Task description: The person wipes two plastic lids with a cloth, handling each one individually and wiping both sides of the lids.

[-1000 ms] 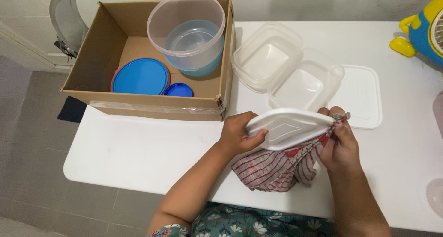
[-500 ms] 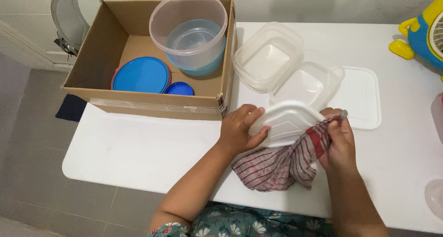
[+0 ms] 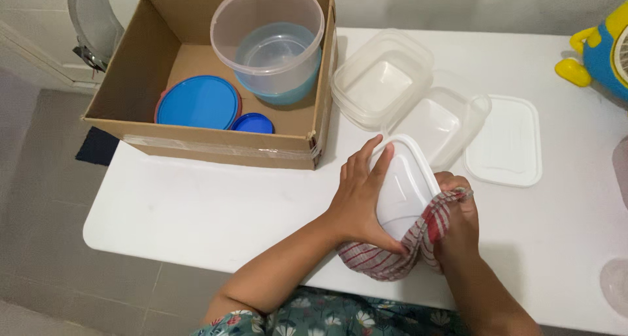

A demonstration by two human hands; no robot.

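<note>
Near the front edge of the white table [image 3: 196, 212], the left hand [image 3: 362, 202] clasps a white rectangular plastic lid [image 3: 402, 189], fingers spread over it. The right hand [image 3: 456, 221] pinches a red-striped cloth [image 3: 392, 257] against the lid's right edge. Bare tabletop lies leftward, below the cardboard box [image 3: 216, 150].

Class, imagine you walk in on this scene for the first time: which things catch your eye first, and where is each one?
At the table's near edge, the left hand grips a white rectangular lid while the right hand presses a red-striped cloth against it. Behind them, at the left, an open cardboard box holds round tubs and blue lids. Right of the box stand two clear square containers, with another white lid lying flat beside them.
</note>
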